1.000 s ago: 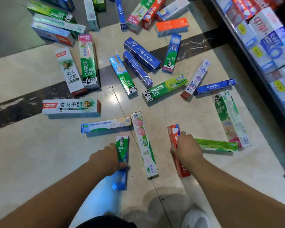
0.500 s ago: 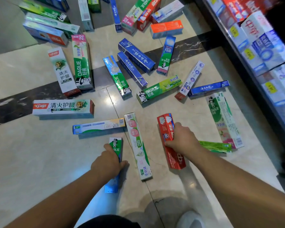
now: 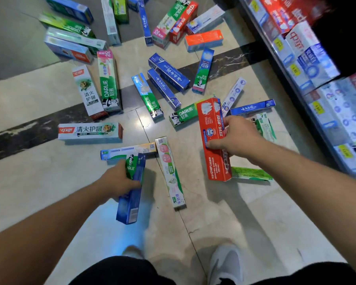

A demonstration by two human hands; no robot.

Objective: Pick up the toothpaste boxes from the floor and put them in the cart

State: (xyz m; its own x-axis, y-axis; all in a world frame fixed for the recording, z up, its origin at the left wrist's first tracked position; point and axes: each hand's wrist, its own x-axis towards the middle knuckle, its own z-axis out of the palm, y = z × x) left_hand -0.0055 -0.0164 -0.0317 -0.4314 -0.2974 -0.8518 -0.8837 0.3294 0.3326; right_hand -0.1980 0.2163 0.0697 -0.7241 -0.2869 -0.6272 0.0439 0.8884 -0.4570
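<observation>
I see toothpaste boxes (image 3: pixel 164 83) scattered on the floor (image 3: pixel 39 182) from ten to one o'clock, shelves (image 3: pixel 308 64) at two o'clock, and one box in each of my hands near centre.

Toothpaste boxes (image 3: pixel 169 79) in both hands (image 3: pixel 237 136)

A red toothpaste box (image 3: pixel 213 138) is hanging clear of the floor right of centre, its long axis running near to far. A blue and green Darlie box (image 3: pixel 132 188) is tilting up off the tiles at near centre. A white and green box (image 3: pixel 170 171) is lying flat between them. Many more boxes (image 3: pixel 169 76), blue, green, white and orange, are lying scattered farther off.
</observation>
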